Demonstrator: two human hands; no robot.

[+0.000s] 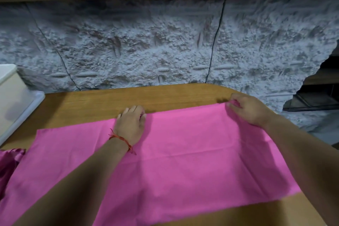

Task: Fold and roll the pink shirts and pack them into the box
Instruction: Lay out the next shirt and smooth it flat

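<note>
Pink shirt lies spread on the counter; left hand and right hand each pinch its far edge.

The one head-worn wide-angle camera looks forward and down from close behind the forearms, with the fingers of the left hand and right hand mid-frame on the pink shirt, the table under them and the rough grey wall just beyond.
</note>
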